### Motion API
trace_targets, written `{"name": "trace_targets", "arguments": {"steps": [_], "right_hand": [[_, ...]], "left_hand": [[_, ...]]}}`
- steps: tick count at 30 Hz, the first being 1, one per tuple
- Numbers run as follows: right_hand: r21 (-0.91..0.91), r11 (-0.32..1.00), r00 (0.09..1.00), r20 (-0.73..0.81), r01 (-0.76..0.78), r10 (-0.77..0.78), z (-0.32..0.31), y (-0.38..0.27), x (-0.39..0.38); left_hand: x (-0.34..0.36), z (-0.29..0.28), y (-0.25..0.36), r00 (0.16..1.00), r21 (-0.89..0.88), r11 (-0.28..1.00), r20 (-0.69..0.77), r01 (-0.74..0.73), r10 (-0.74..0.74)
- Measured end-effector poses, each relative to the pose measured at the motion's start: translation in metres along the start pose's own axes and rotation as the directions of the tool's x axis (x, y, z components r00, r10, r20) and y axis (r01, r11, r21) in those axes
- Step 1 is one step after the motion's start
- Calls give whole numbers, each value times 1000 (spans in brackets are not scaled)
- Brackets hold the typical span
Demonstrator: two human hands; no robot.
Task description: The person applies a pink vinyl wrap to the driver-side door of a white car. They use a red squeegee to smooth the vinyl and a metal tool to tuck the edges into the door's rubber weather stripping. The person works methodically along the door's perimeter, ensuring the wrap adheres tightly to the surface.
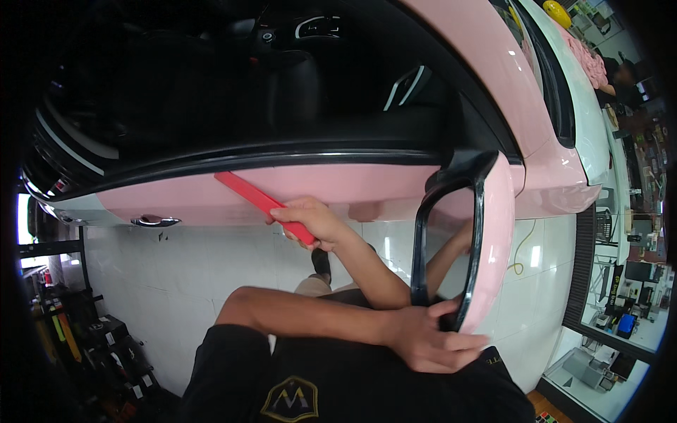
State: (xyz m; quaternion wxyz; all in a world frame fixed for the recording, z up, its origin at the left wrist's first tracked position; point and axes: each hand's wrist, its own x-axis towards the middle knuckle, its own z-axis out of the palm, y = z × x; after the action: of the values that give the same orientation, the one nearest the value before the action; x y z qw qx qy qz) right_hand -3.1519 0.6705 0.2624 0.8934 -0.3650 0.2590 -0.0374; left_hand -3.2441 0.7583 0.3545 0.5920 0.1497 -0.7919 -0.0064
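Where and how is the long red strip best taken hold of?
Probably near its lower end, coming from the lower right and closing across its width, where the right hand holds it. The red strip is straight and narrow and slants across the view: its upper end lies over the pink door, just below the dark window trim, while its lower end points toward the wearer.

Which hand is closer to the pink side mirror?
Left hand, at the side mirror's near end. Right hand is farther away, to its left, holding a red tool.
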Motion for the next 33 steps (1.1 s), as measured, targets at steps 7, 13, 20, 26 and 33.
{"name": "trace_targets", "arguments": {"steps": [7,13,20,26,33], "right_hand": [[-66,997,999,-30,26,-28,14,-12,-5],[-43,999,1000,-16,4,-5,9,-15,-8],[-41,999,1000,-19,-10,9,8,-14,-9],[-27,999,1000,-17,20,-20,8,-6,-3],[-100,995,999,-33,14,-17,4,-12,-6]], "left_hand": [[2,39,9,990,99,994,-139,39,-25],[4,50,11,991,88,996,-130,32,-20],[-21,-23,5,997,66,995,-6,80,-80],[-18,-91,-12,977,172,982,186,75,-107],[-34,-93,-9,943,207,926,35,317,-330]]}}
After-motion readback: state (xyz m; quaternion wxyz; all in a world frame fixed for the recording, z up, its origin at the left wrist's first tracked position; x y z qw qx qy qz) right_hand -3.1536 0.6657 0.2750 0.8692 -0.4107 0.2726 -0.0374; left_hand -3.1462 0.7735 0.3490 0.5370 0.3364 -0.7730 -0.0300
